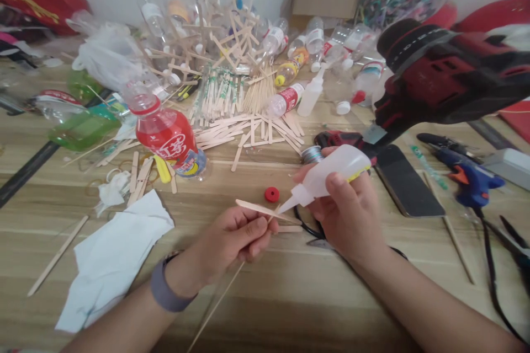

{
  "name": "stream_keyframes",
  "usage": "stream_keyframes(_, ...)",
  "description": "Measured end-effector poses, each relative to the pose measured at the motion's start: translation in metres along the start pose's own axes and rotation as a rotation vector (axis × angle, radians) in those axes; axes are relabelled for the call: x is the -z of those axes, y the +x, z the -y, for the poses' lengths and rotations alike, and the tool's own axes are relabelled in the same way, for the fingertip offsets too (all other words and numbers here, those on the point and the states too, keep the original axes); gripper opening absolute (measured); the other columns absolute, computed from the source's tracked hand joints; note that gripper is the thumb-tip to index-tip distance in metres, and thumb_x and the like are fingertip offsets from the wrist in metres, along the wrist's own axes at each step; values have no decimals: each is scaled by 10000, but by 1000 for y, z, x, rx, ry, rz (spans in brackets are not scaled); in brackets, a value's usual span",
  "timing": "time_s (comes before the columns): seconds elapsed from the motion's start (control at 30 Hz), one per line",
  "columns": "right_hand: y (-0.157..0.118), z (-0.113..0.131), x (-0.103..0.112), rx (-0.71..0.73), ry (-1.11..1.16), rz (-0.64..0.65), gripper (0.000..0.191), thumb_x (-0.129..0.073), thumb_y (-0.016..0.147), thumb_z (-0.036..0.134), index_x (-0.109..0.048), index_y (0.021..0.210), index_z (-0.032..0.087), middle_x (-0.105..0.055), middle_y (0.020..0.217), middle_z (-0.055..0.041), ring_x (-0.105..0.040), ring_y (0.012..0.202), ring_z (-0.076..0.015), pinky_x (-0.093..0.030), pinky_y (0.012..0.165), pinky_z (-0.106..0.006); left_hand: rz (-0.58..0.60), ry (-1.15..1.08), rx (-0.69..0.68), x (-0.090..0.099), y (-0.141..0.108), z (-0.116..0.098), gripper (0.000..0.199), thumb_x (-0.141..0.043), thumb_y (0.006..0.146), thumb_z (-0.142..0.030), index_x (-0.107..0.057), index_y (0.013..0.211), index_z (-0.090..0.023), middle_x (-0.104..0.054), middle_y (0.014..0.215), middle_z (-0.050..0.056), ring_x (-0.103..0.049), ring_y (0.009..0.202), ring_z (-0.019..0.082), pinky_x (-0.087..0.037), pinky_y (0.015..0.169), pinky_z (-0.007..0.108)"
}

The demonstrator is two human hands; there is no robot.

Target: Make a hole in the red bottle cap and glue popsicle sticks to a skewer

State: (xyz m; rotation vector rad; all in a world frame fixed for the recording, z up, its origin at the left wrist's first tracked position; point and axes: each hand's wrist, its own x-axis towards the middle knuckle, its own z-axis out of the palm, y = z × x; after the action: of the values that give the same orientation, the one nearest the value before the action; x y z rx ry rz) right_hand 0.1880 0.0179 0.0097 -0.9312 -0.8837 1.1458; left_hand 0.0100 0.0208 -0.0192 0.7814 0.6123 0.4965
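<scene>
Low in the middle of the head view, my left hand (242, 234) pinches a thin skewer (217, 306) together with a flat wooden stick (256, 208) that crosses its top end. My right hand (350, 209) is wrapped round a white squeeze bottle (331, 172), tilted so its narrow nozzle points down and left. The nozzle tip is at the crossing of stick and skewer; whether it touches is too small to tell. Just behind lies a red cap (272, 194). Another flat stick (290, 229) rests on the table below the nozzle.
A red-labelled bottle (169, 135) stands left of centre, with white tissue (116, 259) in front. Behind are loose sticks (223, 129) and plastic bottles (285, 99). A large red-black power tool (447, 71), a phone (409, 179) and a blue glue gun (474, 174) are at right.
</scene>
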Motion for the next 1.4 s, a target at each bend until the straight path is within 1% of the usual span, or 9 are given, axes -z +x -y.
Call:
stream_keyframes(0.07,-1,-2,2,-9,-13,24,316,-675,810,428,-464,1012,306,-668,738,-13,-539,491,-165,-286,320,-242,11,-14,17,4,0,4,308,-633,844,-447,-581,818,-144,-397,503,-82,-258,447,55,-192,445,209)
stream_keyframes(0.2,-6,-4,6,-22,-50,66,335,-657,838,436,-442,1055,298,-669,770,-3,-470,455,-129,-315,342,-243,44,-21,33,8,-2,8,304,-628,851,-446,-579,839,-146,-404,512,-80,-253,446,55,-185,444,210)
stream_keyframes(0.3,-8,-3,7,-15,-76,84,344,-641,853,449,-431,1071,285,-670,769,-2,-468,459,-120,-323,349,-233,56,-15,50,9,-2,10,316,-620,855,-459,-578,841,-146,-400,510,-79,-254,446,56,-172,446,217)
stream_keyframes(0.4,-8,-2,7,0,-102,86,356,-647,848,463,-433,1069,283,-678,791,-4,-471,463,-113,-334,351,-225,28,-1,55,8,-2,11,333,-627,845,-477,-572,846,-149,-398,513,-78,-269,454,60,-175,446,220)
stream_keyframes(0.5,-8,-2,6,7,-115,72,369,-666,834,464,-435,1059,285,-680,803,-5,-460,458,-110,-326,340,-221,-8,2,28,6,-2,11,321,-629,847,-474,-547,863,-164,-404,524,-82,-292,466,64,-206,451,213)
stream_keyframes(0.67,-7,-2,6,3,-117,75,365,-668,834,457,-427,1036,271,-674,794,-9,-440,455,-104,-327,339,-220,-6,-58,11,2,0,9,355,-695,799,-464,-478,778,-183,-415,523,-91,-308,454,52,-254,451,193)
stream_keyframes(0.83,-7,-2,6,5,-127,89,385,-658,844,455,-419,1072,259,-677,793,-11,-432,454,-97,-323,338,-212,-14,-85,9,2,-1,9,309,-692,817,-410,-500,769,-173,-415,512,-91,-318,446,47,-256,443,183)
stream_keyframes(1.13,-8,-2,7,-4,-135,99,363,-659,840,452,-438,1072,282,-681,796,-10,-427,432,-108,-309,324,-232,-6,-62,44,3,-3,8,320,-692,801,-442,-515,799,-174,-415,473,-93,-274,414,51,-218,430,195)
stream_keyframes(1.4,-7,0,5,-3,-136,106,333,-656,839,462,-442,1035,299,-677,787,-7,-444,445,-125,-315,334,-247,25,-97,22,3,-2,8,292,-675,822,-410,-513,790,-170,-425,470,-89,-262,403,46,-210,426,191)
